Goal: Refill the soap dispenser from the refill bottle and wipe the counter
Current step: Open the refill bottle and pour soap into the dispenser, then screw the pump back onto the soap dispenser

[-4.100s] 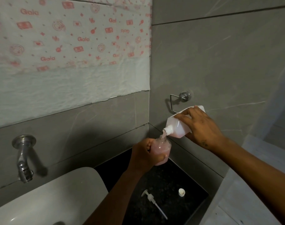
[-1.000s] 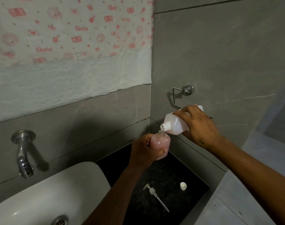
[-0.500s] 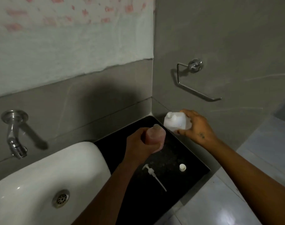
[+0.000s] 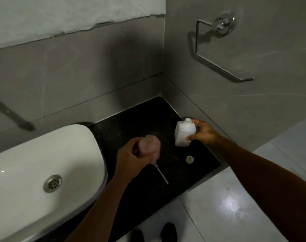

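Note:
My left hand (image 4: 131, 159) grips the clear soap dispenser bottle (image 4: 150, 143), which holds pink soap and has no pump on its open neck, just above the black counter (image 4: 131, 119). The white refill bottle (image 4: 183, 133) stands upright and uncapped on the counter by the right wall, with my right hand (image 4: 203, 131) closed around its side. The dispenser's pump (image 4: 160, 171) lies flat on the counter, partly hidden under my left hand. A small white cap (image 4: 190, 159) rests on the counter in front of the refill bottle.
A white basin (image 4: 35, 172) with a metal drain (image 4: 53, 183) fills the left. A chrome towel ring (image 4: 220, 49) hangs on the right wall. Part of a tap shows at the far left edge. Grey floor tiles and my shoes (image 4: 154, 233) lie below the counter's edge.
The refill bottle went from tilted over the dispenser's neck to upright on the counter. Both hands came down and the view tipped downward.

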